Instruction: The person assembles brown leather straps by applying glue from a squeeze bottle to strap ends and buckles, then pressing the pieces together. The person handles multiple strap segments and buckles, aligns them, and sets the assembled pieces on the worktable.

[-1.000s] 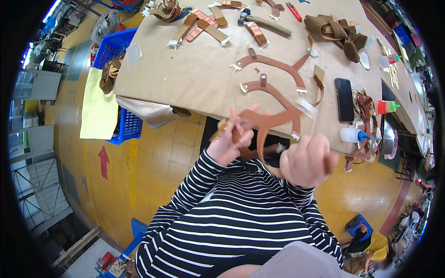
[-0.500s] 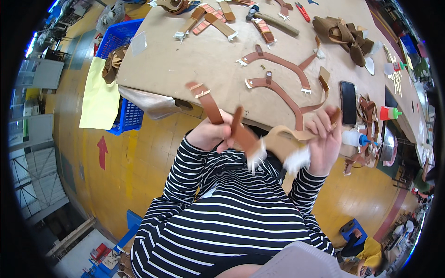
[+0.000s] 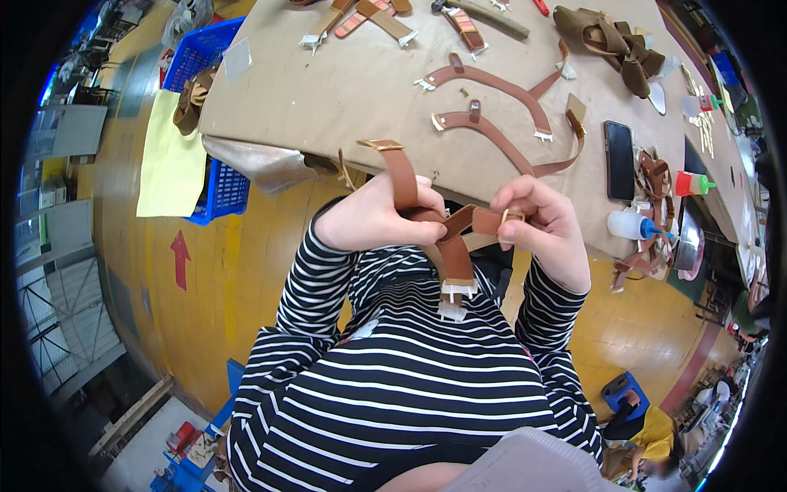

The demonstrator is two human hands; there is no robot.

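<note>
Brown leather straps (image 3: pixel 456 264) with white taped ends hang between my two hands, in front of my striped top. My left hand (image 3: pixel 379 215) is closed on them, thumb pressing near a loop; one strap bends up over its fingers and ends in a gold-coloured edge. My right hand (image 3: pixel 541 225) pinches the other end of a strap, next to a small buckle-like piece (image 3: pixel 510 218). On the table beyond lie two similar curved straps, an upper one (image 3: pixel 492 92) and a lower one (image 3: pixel 498 148), each with a short tab.
A phone (image 3: pixel 619 160), a white bottle with a blue cap (image 3: pixel 631 225) and a red-and-green bottle (image 3: pixel 693 184) lie at the right. Brown straps are heaped (image 3: pixel 607 45) at the back right. A blue basket (image 3: pixel 201 61) with yellow paper (image 3: pixel 172 160) stands left of the table (image 3: pixel 328 98).
My right hand has moved left, toward my left hand, and now pinches a strap end. The straps, spread apart and blurred before, hang closer together. The view has shifted slightly.
</note>
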